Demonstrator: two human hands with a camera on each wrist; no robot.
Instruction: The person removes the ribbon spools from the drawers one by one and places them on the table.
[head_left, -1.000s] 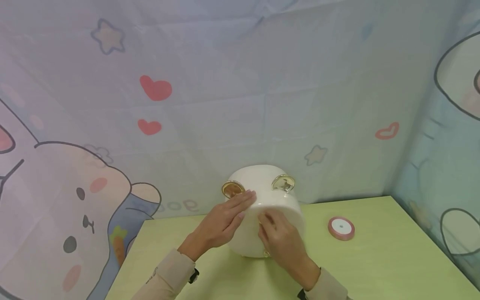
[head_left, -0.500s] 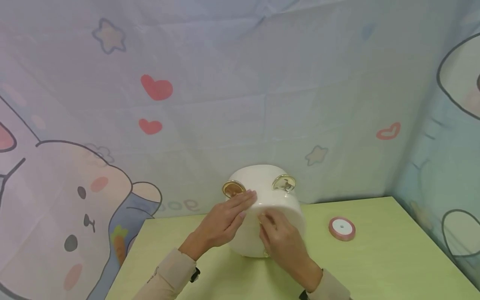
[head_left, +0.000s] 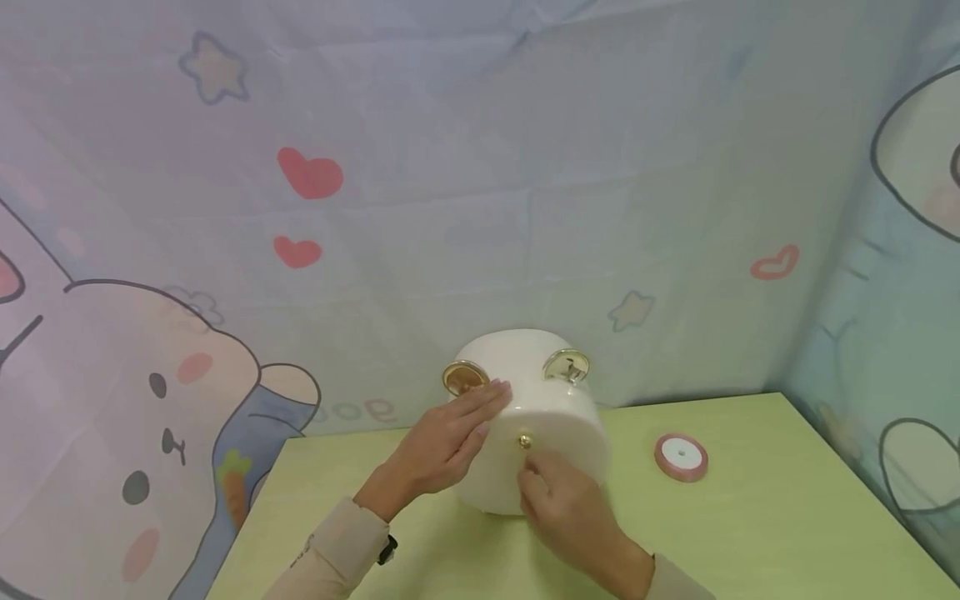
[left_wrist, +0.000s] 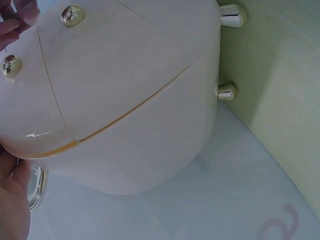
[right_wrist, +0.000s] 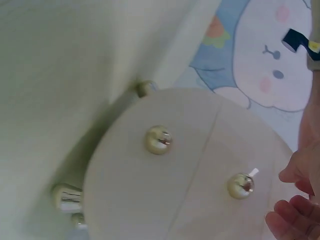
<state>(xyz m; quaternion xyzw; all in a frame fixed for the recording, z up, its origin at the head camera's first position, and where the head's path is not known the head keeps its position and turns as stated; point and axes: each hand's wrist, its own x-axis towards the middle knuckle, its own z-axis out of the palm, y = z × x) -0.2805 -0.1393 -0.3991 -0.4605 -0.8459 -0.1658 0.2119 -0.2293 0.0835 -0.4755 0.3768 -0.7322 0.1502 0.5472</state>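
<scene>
**Head view first: two hands at a white round box**

Head view: the right hand (head_left: 566, 504) hides the lower front of the white round box (head_left: 558, 417) standing on the green table (head_left: 750, 533); its fingers curl just below a gold knob (head_left: 525, 441), contact unclear. The left hand (head_left: 442, 446) lies flat, fingers straight, against the box's left side.

Left wrist view: only the palm edge shows.

Right wrist view: curled fingertips (right_wrist: 292, 222) sit beside a knob, apparently holding nothing.
</scene>
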